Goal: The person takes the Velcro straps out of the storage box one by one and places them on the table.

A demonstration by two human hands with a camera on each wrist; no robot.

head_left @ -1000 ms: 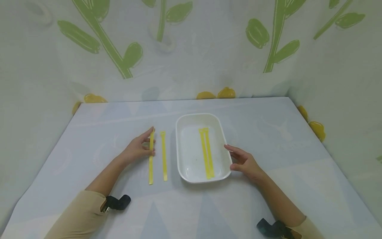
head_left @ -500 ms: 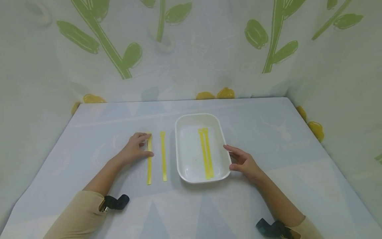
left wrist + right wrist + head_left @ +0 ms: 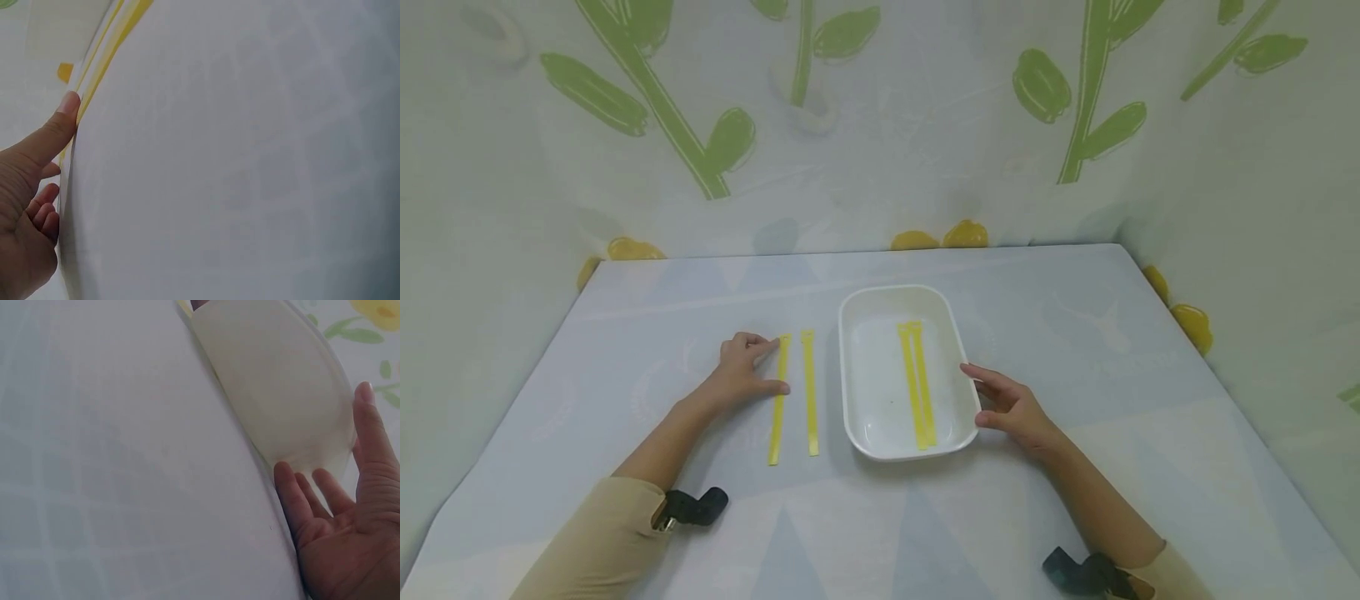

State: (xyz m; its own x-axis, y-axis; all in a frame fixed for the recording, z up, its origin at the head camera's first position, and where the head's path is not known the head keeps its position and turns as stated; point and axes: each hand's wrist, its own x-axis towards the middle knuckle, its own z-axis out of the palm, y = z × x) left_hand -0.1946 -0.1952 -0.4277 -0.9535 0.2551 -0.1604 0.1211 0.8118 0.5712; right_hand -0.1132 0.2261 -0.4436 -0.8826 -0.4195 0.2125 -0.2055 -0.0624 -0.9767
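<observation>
My left hand (image 3: pixel 743 372) is at a long flat yellow strip (image 3: pixel 777 429) on the table. Its index fingertip meets the strip's far end, which has a small wider head, and its thumb tip lies across the middle. Beside it, to the right, lies a similar yellow strip (image 3: pixel 811 400). Two more yellow strips (image 3: pixel 917 387) lie side by side inside a white rectangular tray (image 3: pixel 867 442). My right hand (image 3: pixel 1013 411) touches the tray's right side, index fingertip at the rim. In the right wrist view, extended fingers (image 3: pixel 290 490) are against the tray wall (image 3: pixel 275 381).
The table (image 3: pixel 1075 333) has a pale patterned cover. Behind and beside it hang light cloths (image 3: pixel 910 125) printed with green leaves and yellow flowers. Black wrist cameras (image 3: pixel 698 507) jut from both sleeves.
The left fingers have shifted from around the strip to its left side. Its far end first moved left, then back right, so it now lies slanted. The right hand and tray stay put.
</observation>
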